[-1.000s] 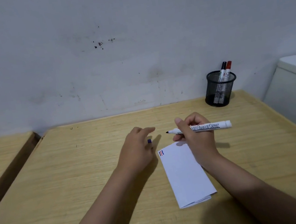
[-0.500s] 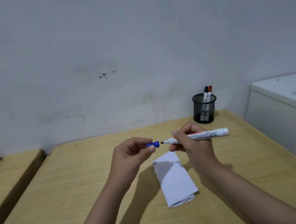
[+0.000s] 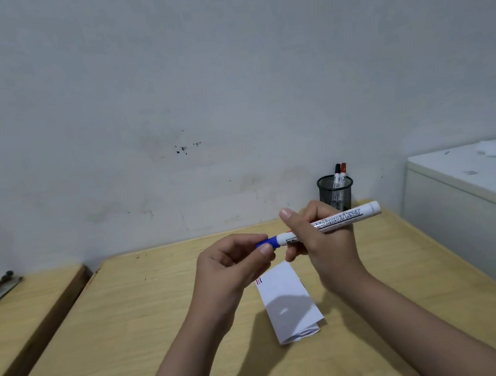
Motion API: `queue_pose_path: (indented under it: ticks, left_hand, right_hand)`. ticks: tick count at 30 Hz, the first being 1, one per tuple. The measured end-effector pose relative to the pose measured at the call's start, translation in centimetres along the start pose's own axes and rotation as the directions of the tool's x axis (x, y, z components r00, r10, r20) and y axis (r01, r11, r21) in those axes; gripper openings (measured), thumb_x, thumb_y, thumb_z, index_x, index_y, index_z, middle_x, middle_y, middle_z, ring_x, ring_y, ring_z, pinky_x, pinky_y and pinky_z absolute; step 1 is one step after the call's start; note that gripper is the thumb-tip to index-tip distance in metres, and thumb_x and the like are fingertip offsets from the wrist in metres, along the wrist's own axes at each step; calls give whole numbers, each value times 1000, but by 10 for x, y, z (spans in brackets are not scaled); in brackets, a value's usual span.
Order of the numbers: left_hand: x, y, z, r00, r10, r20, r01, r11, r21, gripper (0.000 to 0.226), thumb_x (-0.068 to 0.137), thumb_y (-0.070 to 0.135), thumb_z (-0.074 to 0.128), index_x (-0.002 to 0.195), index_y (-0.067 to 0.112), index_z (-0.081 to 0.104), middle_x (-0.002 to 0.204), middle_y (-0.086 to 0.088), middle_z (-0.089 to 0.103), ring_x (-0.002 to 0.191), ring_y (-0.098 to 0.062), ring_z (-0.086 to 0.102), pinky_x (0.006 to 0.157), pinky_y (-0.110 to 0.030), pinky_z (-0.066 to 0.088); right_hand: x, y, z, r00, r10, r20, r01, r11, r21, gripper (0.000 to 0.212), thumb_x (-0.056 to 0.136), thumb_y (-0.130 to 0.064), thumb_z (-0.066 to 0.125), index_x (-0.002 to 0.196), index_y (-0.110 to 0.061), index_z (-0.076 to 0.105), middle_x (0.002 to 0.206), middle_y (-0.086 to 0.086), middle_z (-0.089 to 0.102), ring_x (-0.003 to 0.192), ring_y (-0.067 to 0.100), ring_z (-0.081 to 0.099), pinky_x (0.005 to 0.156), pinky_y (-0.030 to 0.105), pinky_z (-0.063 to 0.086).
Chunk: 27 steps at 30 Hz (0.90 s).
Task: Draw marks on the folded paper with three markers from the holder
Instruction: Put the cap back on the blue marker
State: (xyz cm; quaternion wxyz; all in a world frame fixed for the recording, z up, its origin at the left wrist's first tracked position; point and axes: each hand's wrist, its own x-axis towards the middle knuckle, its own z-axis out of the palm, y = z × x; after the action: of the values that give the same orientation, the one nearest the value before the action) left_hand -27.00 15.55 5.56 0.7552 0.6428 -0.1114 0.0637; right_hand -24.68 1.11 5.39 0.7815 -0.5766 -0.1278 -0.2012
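Observation:
My right hand [image 3: 322, 241] grips a white marker [image 3: 346, 217] by its barrel, held level above the table. On the marker's tip end sits its blue cap [image 3: 272, 241], pinched by the fingers of my left hand [image 3: 231, 266]. Below both hands lies the folded white paper [image 3: 289, 304] on the wooden table [image 3: 131, 318], with short red and blue marks [image 3: 259, 281] at its top left corner. The black mesh holder [image 3: 336, 191] stands at the table's back right by the wall, with a black-capped and a red-capped marker [image 3: 340, 170] in it.
A white cabinet [image 3: 480, 201] stands right of the table, with a sheet of paper on top. A second wooden table [image 3: 18, 315] is on the left across a narrow gap, with a metal object at its far edge. The wall runs behind.
My left hand lifted the blue cap from near the table and brought it onto the marker's tip. Both hands rose above the paper. The view tilted upward.

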Motion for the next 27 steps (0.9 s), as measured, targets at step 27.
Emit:
queue_pose_path:
  ticks: [27]
  left_hand:
    - [55, -6, 34, 947, 297, -120, -238, 904, 356, 18, 73, 8, 73, 87, 19, 70, 70, 0, 69, 62, -5, 61, 60, -12, 49]
  right_hand:
    - [46, 8, -43, 903, -195, 383, 402, 697, -594, 34, 71, -18, 77, 102, -27, 66, 84, -12, 69, 80, 5, 64, 73, 18, 50]
